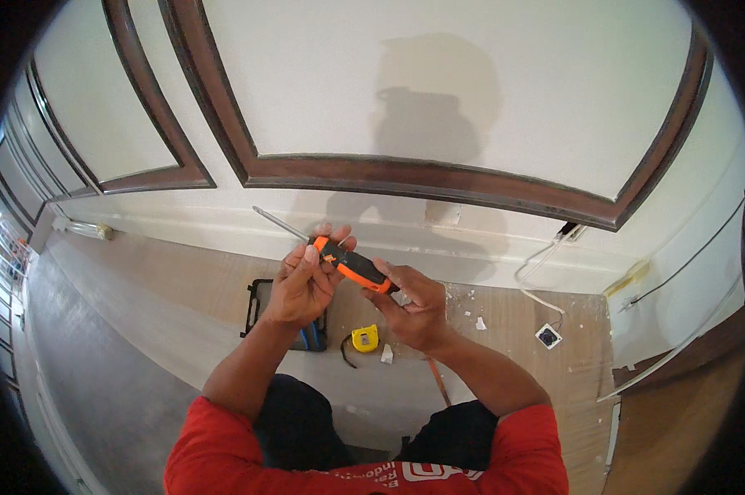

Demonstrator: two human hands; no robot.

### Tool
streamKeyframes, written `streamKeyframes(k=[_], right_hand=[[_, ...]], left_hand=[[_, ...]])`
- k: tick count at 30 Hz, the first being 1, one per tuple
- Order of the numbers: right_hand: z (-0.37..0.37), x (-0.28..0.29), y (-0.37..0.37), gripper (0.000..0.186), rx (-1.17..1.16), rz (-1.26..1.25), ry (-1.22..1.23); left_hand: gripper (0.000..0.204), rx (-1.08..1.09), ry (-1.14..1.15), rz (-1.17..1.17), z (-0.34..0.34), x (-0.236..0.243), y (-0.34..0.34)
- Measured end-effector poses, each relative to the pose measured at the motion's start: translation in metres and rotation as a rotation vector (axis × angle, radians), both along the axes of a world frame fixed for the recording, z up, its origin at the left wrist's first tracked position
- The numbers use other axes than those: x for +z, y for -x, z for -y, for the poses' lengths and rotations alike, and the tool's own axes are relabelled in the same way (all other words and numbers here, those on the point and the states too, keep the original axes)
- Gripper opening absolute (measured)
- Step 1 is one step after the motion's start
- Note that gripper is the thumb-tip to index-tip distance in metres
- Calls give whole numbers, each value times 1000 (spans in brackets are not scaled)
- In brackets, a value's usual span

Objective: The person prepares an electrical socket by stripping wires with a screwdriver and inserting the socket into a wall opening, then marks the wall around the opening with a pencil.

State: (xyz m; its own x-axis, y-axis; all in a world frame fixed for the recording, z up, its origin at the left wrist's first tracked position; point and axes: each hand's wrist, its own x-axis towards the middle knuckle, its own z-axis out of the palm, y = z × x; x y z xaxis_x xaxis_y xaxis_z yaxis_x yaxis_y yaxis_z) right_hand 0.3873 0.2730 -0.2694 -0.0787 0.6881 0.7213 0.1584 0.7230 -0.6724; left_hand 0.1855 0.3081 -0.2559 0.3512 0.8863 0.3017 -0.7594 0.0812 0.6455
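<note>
I hold an orange and black screwdriver (349,264) across the middle of the view, its metal shaft pointing up and left toward the wall. My left hand (305,285) has its fingers around the front of the handle where the shaft enters. My right hand (413,305) grips the back end of the handle. Below them on the floor lie a yellow tape measure (366,338), a black case (255,301) with blue inside, partly hidden by my left arm, and small white chips (481,323).
A white panelled wall (306,82) with brown wooden trim (430,181) fills the upper view. At right, white cables run to a small square electrical piece (548,337), beside a dark brown board (677,412). A clear tube (88,229) lies along the baseboard at left.
</note>
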Motion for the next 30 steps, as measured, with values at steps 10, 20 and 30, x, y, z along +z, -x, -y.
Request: streamKeyframes(k=[10, 20, 30], right_hand=[[7, 5, 5, 47, 171, -58, 393], [3, -7, 6, 48, 329, -289, 634], [-14, -41, 17, 44, 585, -393, 795]], left_hand=[[57, 69, -244, -288, 10, 3, 3], [45, 193, -196, -246, 14, 14, -4], [38, 399, -199, -483, 0, 2, 13]])
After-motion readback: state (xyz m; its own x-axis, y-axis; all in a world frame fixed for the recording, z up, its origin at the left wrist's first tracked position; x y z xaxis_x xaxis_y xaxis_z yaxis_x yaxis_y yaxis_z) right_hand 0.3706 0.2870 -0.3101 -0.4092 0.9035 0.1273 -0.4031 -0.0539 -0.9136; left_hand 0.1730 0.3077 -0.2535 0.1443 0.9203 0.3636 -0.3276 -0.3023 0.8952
